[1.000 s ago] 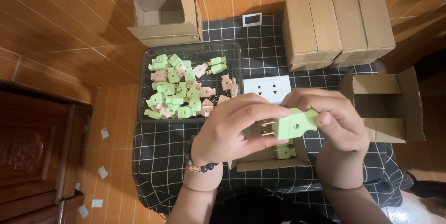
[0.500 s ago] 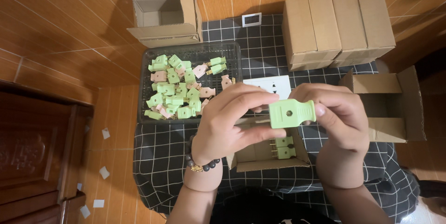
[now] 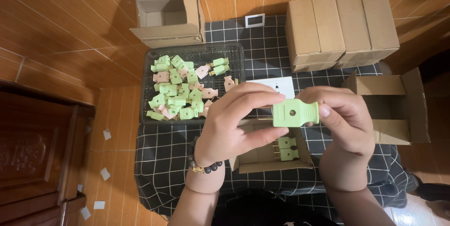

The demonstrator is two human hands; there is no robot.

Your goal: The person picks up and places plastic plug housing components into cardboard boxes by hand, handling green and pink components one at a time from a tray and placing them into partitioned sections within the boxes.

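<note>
Fingers [image 3: 262,95] of the left hand [image 3: 234,123] curl over the near end of a pale green plug [image 3: 296,113], closed on it, while the right hand [image 3: 344,120] pinches its far end between thumb and forefinger, so both hands grip the same piece and hold it up above a small open carton [image 3: 272,160] lying on the checked cloth [image 3: 164,160]. Two more green plugs [image 3: 287,148] already lie in that carton, metal prongs pointing left. The plug in hand looks like hard moulded plastic: light, stiff, smooth enough to slip a little, and unlikely to give under a firm squeeze (the prongs, hidden by the left hand here, would be the part to keep fingers off). The flat sides of the body seem the safest place to hold it, as the right hand does now. Behind the hands sits a dark mesh tray [image 3: 236,52] heaped with green and pink plugs [image 3: 180,94], with a white card [image 3: 276,85] just beside it. An open empty box [image 3: 166,12] stands beyond the tray, a row of closed boxes [image 3: 342,24] at the upper right, and another open box [image 3: 393,106] to the right.
</note>
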